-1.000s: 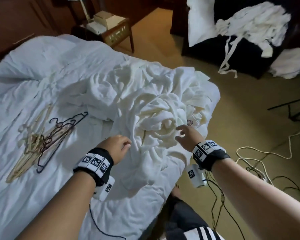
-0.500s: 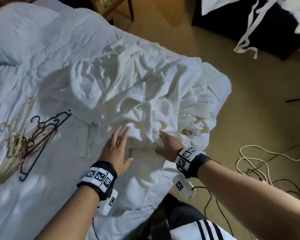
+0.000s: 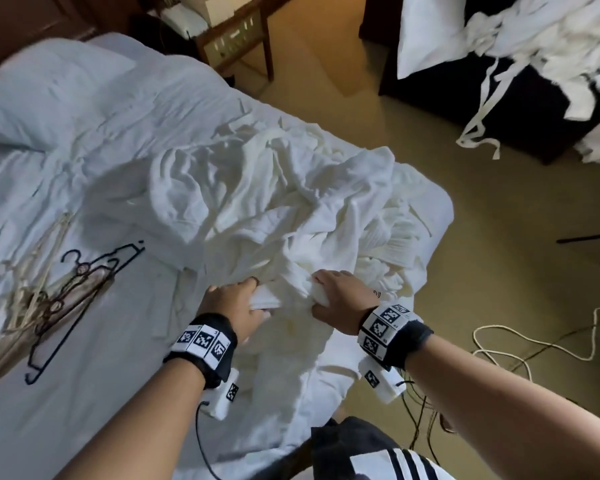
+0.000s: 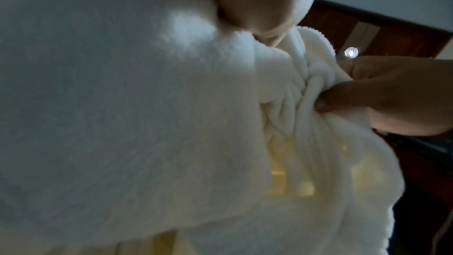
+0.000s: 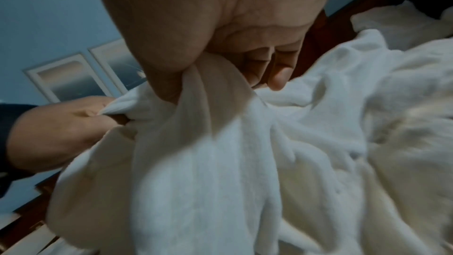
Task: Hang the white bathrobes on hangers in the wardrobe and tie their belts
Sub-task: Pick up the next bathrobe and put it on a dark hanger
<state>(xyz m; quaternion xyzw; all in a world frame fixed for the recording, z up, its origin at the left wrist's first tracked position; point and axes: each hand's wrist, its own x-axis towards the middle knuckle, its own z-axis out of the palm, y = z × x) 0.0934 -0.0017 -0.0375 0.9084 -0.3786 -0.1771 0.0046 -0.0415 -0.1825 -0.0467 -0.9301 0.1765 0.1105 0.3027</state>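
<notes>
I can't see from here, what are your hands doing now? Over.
Left hand and right hand both gripping the bathrobe on the bed. Hangers untouched, off to the left. Nothing in the way.

Black wristbands (image 3: 207, 344), seemingly tagged white

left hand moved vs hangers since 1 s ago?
Yes. The left hand has gone right, away from the hangers, and now grips the bathrobe beside the right hand.

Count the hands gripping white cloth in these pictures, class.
2. The left hand and the right hand both grip the bathrobe on the bed, side by side. None hidden.
</notes>
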